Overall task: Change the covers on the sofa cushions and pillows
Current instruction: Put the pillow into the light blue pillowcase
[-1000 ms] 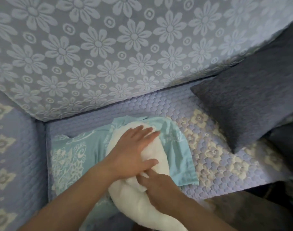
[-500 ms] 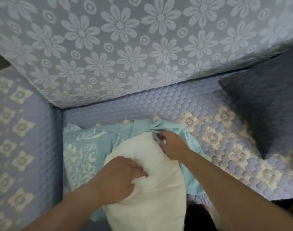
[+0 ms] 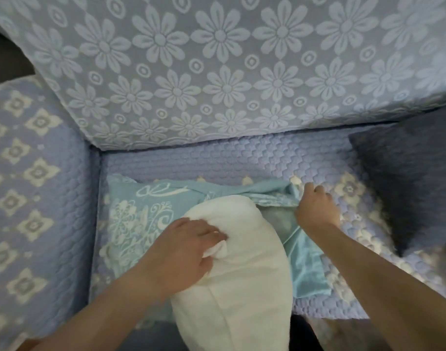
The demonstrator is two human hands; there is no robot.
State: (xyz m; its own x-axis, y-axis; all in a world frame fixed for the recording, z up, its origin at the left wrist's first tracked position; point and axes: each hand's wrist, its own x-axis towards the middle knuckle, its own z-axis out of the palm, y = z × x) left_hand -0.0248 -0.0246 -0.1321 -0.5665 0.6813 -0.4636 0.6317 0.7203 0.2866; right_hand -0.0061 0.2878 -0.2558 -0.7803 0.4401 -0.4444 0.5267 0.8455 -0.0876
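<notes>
At the far left, the sofa arm (image 3: 26, 198), in a lilac quilted throw with cream diamond motifs, ran from far to near and closed off that side of the seat. Behind it the backrest (image 3: 217, 72), covered in grey-blue daisy cloth, walled the whole far edge. The quilted seat (image 3: 229, 160) lay between them, with a bare strip along the foot of the backrest.

The teal pillow cover (image 3: 140, 211), printed with white scrollwork, lay flat on the seat, its left edge just beside the sofa arm. The white pillow insert (image 3: 232, 287) lay on top of it, its far end at the cover's mouth and its near end hanging past the seat's front edge.

The left hand (image 3: 184, 252) rested on the insert's left side, fingers (image 3: 211, 236) curled and bunching a fold of the white cloth. To the right, the right hand (image 3: 315, 209) gripped the cover's open hem, fingers curled round the teal fabric and holding the mouth open beside the insert; a flap of the cover trailed near along the insert's right side.

Further right came a stretch of uncovered seat, then a dark blue-grey cushion (image 3: 414, 183) leaning at the right edge, well apart from the hands.
</notes>
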